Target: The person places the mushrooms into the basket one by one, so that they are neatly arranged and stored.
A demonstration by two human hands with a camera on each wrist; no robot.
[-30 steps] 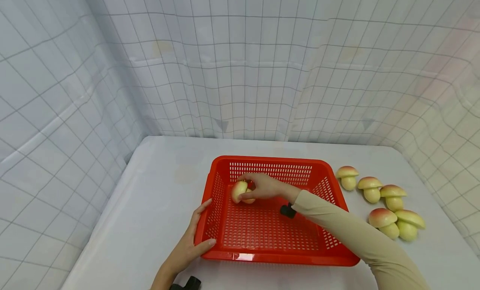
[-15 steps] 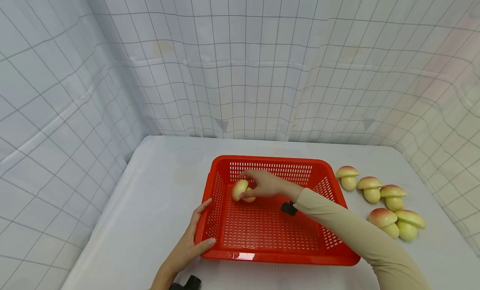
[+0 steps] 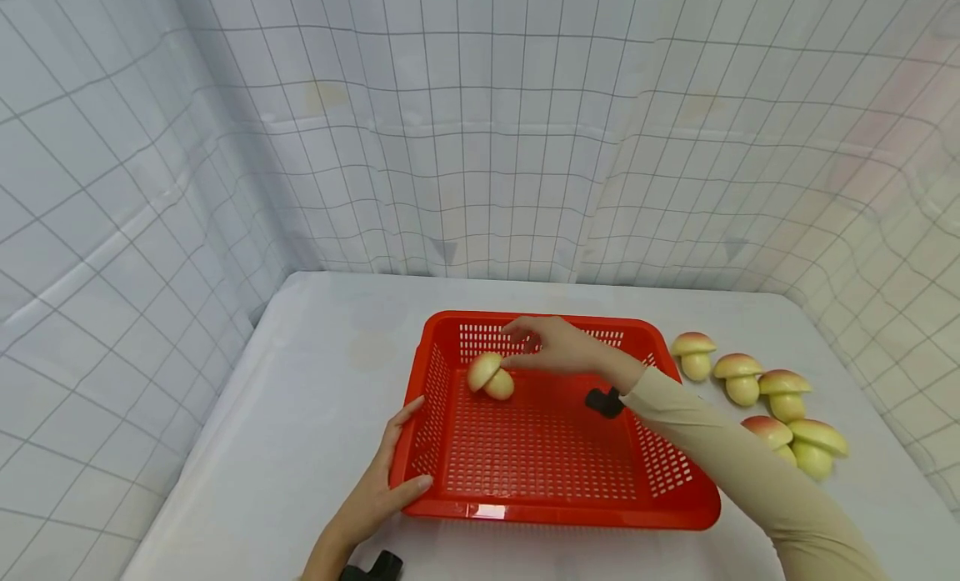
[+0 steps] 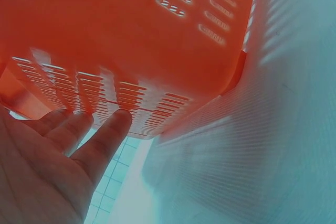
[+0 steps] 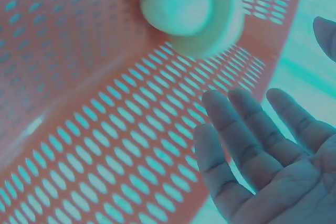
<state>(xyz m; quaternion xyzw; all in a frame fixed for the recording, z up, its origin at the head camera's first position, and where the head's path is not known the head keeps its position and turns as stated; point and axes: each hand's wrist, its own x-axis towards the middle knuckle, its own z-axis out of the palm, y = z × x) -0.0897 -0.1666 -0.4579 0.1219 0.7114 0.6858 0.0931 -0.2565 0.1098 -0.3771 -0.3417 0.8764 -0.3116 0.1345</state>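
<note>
A red plastic basket (image 3: 555,514) with slotted walls stands on the white table. Inside, near its far left corner, lies a yellow mushroom-shaped piece (image 3: 497,384) with a reddish cap, tilted on its side. My right hand (image 3: 558,345) hovers just right of it over the basket, holding nothing. In the right wrist view the fingers (image 5: 247,145) are spread apart from the mushroom piece (image 5: 184,9). My left hand (image 3: 375,489) rests at the basket's near left corner, thumb over the rim. Its fingers (image 4: 105,140) lie fairly straight against the outer wall in the left wrist view.
Right of the basket lie several more mushroom-shaped pieces (image 3: 783,393); one is partly hidden by the right sleeve (image 3: 720,456). A white gridded curtain (image 3: 480,147) closes off the back and sides of the table (image 3: 330,356).
My right hand has let go of the mushroom piece and moved up and to the right. The piece now lies in the basket, turned slightly. My left hand stays put.
</note>
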